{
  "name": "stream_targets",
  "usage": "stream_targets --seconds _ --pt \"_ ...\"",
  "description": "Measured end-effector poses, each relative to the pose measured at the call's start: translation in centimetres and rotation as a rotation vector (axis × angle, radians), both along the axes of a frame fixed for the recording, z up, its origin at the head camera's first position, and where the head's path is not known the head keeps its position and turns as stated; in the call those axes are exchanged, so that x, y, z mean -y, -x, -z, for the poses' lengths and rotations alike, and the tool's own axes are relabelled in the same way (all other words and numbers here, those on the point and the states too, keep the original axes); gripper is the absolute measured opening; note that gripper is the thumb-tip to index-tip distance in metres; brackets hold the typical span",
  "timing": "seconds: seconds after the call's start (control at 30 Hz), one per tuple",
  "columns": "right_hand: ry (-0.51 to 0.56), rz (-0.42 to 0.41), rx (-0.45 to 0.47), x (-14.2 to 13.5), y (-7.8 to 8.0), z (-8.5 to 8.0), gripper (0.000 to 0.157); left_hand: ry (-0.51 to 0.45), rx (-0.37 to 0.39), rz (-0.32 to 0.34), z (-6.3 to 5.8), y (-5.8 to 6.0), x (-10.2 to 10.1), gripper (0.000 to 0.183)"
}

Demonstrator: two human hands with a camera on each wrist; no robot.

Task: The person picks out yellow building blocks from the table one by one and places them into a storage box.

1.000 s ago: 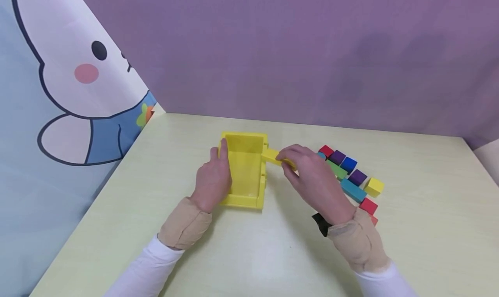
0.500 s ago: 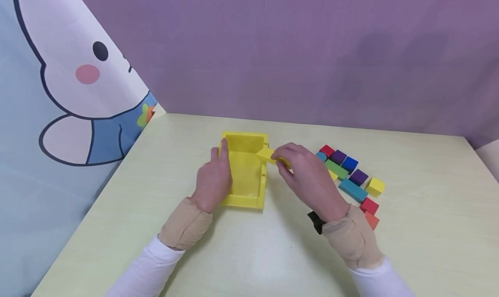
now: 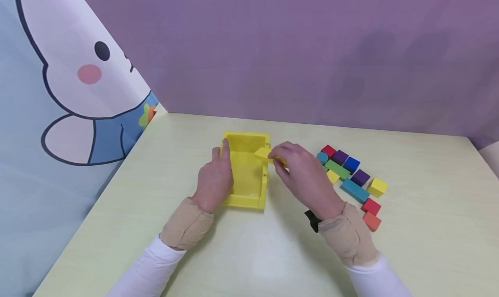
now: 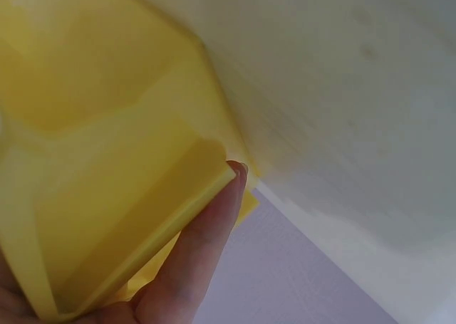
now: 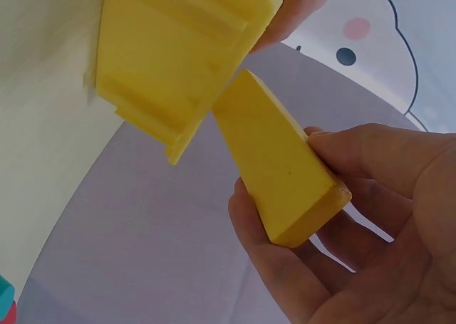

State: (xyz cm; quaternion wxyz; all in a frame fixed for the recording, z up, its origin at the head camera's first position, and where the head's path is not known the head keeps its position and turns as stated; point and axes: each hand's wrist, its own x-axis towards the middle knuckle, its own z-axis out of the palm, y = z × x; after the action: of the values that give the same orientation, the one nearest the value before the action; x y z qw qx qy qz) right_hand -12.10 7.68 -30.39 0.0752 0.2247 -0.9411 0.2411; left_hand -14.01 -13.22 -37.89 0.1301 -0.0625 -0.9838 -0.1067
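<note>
A yellow open-topped box (image 3: 246, 175) stands in the middle of the table. On its left wall is my left hand (image 3: 215, 175), one finger reaching along the rim; in the left wrist view a finger (image 4: 203, 249) lies against the yellow wall (image 4: 135, 246). My right hand (image 3: 306, 175) pinches a long yellow block (image 5: 278, 153) between thumb and fingers. In the head view the block's far end (image 3: 263, 153) overlaps the box's right rim, over the interior. Part of the block is hidden behind my right fingers.
Right of my right hand lie several loose blocks: a green one (image 3: 337, 169), a teal one (image 3: 354, 190), a yellow one (image 3: 377, 187), purple, blue and red ones. A purple backdrop (image 3: 292, 59) rises behind the table (image 3: 429, 193), and a cartoon cloth (image 3: 70, 128) hangs at the left.
My right hand has moved slightly left with the yellow block, whose end has passed from the right rim to over the box's inside. My left hand stays on the left wall.
</note>
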Motion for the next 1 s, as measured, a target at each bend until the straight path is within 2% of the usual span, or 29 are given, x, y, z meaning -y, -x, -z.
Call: stream_targets --seconds 0.2,0.43,0.63,1.0 --pt "-0.005 -0.004 -0.021 0.2 0.0 0.1 0.021 -0.002 -0.010 0.007 0.1 0.2 -0.1 0.067" --pt "-0.025 -0.001 -0.001 1.0 0.2 0.1 0.021 0.009 -0.013 0.001 0.1 0.1 0.0 0.067" --pt "-0.016 -0.018 0.000 1.1 0.4 0.3 0.019 0.009 0.003 -0.002 0.0 0.1 -0.2 0.068" --pt "-0.010 -0.048 0.001 1.6 0.7 0.6 0.019 0.031 -0.017 0.004 0.0 -0.1 -0.2 0.067"
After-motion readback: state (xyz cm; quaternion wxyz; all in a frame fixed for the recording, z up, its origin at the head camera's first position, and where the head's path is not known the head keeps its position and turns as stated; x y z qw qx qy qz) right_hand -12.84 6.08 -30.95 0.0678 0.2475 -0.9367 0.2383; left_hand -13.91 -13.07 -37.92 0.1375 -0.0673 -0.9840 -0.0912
